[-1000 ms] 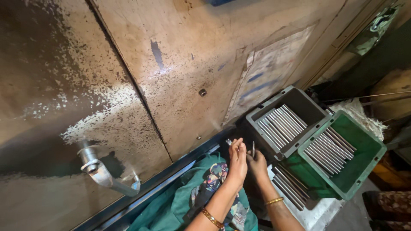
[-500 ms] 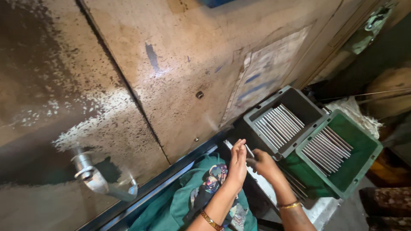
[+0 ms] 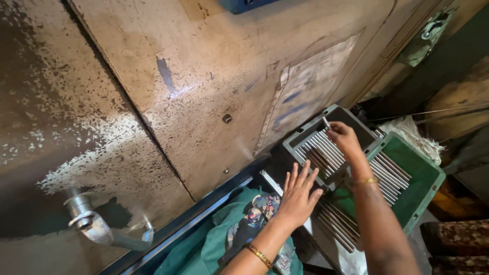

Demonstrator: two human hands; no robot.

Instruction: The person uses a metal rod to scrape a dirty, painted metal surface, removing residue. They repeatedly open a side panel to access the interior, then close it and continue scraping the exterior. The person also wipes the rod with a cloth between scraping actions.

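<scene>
Lay the metal rod (image 3: 326, 122) pinched in the right hand (image 3: 344, 140) parallel among the rods in the grey tray (image 3: 351, 119), left hand (image 3: 298, 196) flat, fingers spread, empty, steadying nearby

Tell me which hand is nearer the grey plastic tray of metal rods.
Right. The right hand is over the grey plastic tray of metal rods, pinching one rod above the row. The left hand rests open lower down, just off the tray's near edge, by the green cloth.

Right hand (image 3: 344, 138) holds a metal rod (image 3: 326, 122) over the grey tray (image 3: 301, 143).
</scene>
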